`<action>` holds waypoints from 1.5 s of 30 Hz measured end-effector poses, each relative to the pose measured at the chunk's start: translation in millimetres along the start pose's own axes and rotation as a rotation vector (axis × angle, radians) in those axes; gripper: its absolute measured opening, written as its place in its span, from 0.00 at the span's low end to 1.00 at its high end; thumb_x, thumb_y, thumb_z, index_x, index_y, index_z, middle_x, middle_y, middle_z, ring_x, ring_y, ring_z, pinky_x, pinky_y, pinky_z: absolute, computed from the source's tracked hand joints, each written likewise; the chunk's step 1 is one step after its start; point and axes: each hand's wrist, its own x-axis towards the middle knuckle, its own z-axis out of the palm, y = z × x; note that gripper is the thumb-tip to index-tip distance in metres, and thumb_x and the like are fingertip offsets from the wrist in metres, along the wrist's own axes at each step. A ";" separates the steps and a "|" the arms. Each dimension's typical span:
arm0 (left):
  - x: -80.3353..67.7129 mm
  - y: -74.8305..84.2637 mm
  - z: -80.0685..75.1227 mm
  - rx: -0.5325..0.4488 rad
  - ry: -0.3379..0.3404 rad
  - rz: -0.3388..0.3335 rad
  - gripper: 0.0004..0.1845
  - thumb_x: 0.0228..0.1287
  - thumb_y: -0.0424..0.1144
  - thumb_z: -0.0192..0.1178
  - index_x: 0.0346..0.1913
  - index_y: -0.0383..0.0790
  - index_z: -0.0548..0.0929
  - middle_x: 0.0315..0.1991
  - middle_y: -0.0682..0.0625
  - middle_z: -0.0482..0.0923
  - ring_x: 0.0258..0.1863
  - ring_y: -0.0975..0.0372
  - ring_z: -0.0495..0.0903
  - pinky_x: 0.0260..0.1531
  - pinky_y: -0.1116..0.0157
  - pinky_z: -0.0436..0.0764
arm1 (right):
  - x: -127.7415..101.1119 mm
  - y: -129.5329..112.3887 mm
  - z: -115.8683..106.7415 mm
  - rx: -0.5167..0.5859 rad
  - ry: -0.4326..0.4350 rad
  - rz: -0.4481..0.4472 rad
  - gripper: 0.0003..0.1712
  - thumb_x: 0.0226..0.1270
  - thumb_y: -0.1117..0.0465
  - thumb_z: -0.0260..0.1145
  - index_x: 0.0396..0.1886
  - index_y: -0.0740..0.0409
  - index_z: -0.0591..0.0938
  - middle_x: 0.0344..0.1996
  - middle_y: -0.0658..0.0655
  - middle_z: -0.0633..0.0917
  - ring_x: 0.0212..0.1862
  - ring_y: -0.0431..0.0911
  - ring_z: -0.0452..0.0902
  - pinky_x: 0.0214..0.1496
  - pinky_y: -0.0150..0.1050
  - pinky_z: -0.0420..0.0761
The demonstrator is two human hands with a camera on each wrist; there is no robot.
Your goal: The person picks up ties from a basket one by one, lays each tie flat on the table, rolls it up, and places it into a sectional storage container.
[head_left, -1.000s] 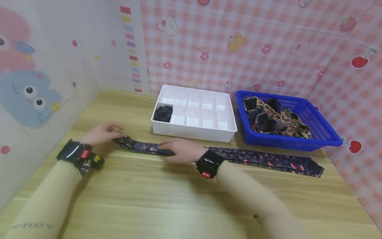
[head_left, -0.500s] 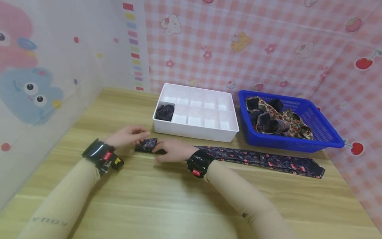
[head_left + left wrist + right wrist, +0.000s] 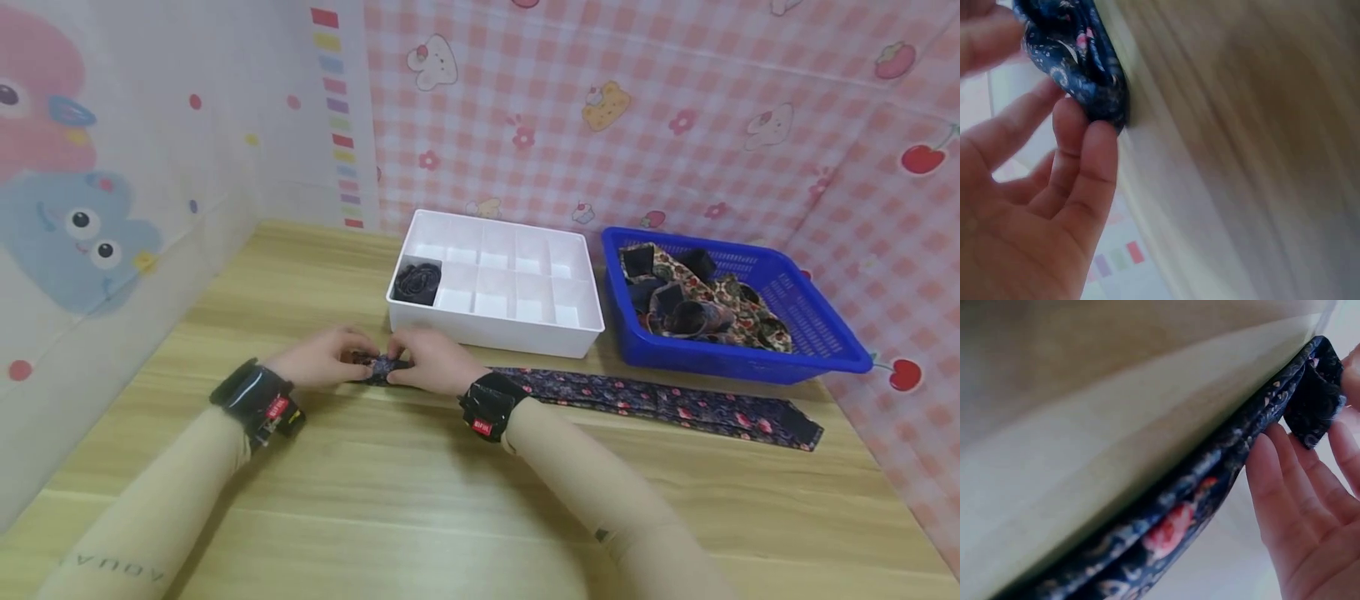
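Observation:
A long dark floral tie (image 3: 660, 402) lies flat across the wooden table (image 3: 420, 500), its wide end at the right. Its left end is rolled into a small bundle (image 3: 381, 365). My left hand (image 3: 363, 357) and right hand (image 3: 399, 360) meet on that bundle. In the left wrist view my left hand (image 3: 1047, 94) pinches the roll (image 3: 1079, 62) between thumb and fingers (image 3: 1094, 150). Seen from the right wrist, my right hand (image 3: 1313, 411) holds the folded end, with its fingers (image 3: 1272, 481) along the tie (image 3: 1179, 525).
A white divided box (image 3: 577, 337) stands just behind the hands, with one rolled dark tie (image 3: 417, 282) in its front-left compartment. To the right, a blue basket (image 3: 817, 342) holds several loose ties. Walls close the table at the left, back and right.
The narrow left end of the tie has been rolled up rightward. My left hand moved right to meet the right hand, and the flat stretch at the left is gone.

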 end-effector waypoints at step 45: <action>17.8 26.0 -3.3 -0.262 -0.044 -0.022 0.39 0.56 0.34 0.65 0.70 0.33 0.60 0.45 0.41 0.80 0.43 0.52 0.80 0.44 0.56 0.80 | -7.9 12.8 -6.1 0.450 -0.059 0.375 0.37 0.67 0.31 0.51 0.22 0.60 0.80 0.17 0.56 0.78 0.12 0.44 0.69 0.14 0.38 0.74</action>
